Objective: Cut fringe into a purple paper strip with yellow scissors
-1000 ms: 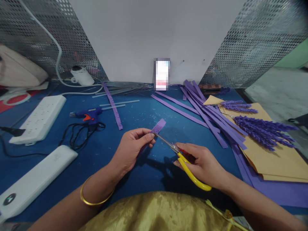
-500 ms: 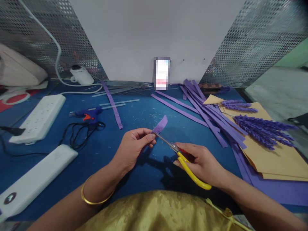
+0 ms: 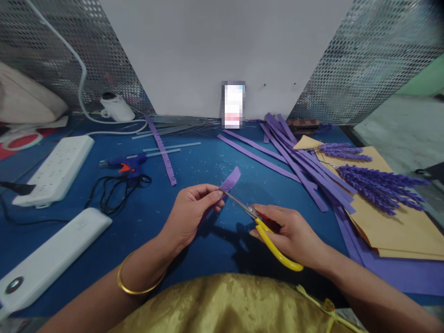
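Between thumb and fingers, my left hand (image 3: 194, 210) pinches a short purple paper strip (image 3: 231, 179), whose free end points up and away to the right. Fine cuts seem to run along the strip's edge. My right hand (image 3: 289, 233) is closed on the handles of yellow-handled scissors (image 3: 277, 247). Their blades reach left to the strip, right by my left fingertips, and look nearly closed. Whether the blades are biting into the paper is too small to tell.
Purple strips (image 3: 294, 162) lie at the right, beside purple flower sprigs (image 3: 378, 182) on brown paper (image 3: 409, 231). At left are a glue gun (image 3: 128, 164), a fringed strip (image 3: 162, 150), a power strip (image 3: 57, 169) and a white lamp-like bar (image 3: 58, 254). A phone (image 3: 233, 105) leans on the back panel.
Almost nothing differs. Both hands, the strip and the scissors hold nearly the same place, and the whole view has shifted very slightly.
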A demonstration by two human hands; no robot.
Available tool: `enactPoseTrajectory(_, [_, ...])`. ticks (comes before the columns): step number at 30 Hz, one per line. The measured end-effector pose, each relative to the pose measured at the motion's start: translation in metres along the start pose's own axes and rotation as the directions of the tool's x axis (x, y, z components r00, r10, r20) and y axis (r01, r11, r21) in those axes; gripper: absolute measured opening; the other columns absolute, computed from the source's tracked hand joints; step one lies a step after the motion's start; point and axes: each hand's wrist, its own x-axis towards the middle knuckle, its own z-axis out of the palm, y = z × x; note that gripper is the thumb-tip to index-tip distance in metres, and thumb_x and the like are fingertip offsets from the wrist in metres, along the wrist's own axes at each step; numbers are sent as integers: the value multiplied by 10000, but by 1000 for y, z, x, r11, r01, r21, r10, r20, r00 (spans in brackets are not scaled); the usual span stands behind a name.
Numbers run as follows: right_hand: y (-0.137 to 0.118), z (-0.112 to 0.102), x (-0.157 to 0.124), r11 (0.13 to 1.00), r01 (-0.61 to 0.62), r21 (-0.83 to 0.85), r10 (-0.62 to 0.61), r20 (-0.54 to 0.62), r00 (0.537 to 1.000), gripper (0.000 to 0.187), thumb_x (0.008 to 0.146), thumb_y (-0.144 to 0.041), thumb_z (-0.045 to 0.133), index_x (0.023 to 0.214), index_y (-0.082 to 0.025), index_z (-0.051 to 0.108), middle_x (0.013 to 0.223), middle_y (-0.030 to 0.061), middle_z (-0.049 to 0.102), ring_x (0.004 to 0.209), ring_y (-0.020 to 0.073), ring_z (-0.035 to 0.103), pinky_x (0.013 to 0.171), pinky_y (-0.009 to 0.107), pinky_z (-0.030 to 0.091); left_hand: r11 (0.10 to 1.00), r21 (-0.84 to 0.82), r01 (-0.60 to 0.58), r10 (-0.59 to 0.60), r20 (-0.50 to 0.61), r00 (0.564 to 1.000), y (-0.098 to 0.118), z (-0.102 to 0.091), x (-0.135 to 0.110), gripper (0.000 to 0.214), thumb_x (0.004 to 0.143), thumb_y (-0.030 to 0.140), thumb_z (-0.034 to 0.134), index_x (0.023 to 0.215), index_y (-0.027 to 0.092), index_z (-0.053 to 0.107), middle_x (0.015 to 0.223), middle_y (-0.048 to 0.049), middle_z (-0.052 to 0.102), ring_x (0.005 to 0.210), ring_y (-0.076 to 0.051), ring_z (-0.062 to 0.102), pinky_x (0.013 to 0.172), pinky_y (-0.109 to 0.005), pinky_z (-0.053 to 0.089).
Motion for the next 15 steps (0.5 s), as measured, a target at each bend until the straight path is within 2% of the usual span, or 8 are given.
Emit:
enactPoseTrajectory(5, [2,2,0,1000,-27,11,27,-6,1000,299,923,-436,630,1074,-186,693,803,42,672,675,158,554,623,258,440,1000,-25,7,-7,9,1000,-1,-1,1,116,680,257,811,691,154,758,615,-11,683,569,-91,580,582,-195,460])
enactPoseTrajectory(10, [8,6,0,987,-77,140,77,10,997,246,892,-409,665,973,-181,715,816,26,665,666,145,545,609,244,448,987,-108,119,-113,58,992,3,-1,1,143,658,251,837,670,145,742,593,-6,664,540,-73,564,542,-169,438])
enactPoseTrajectory(15, [12,8,-2,978,-99,185,101,-2,995,282,879,-392,679,1051,-172,724,792,12,660,640,139,542,587,240,449,993,-74,95,-89,81,993,2,-2,1,132,687,254,835,712,153,753,635,-5,680,558,-70,570,553,-166,439])
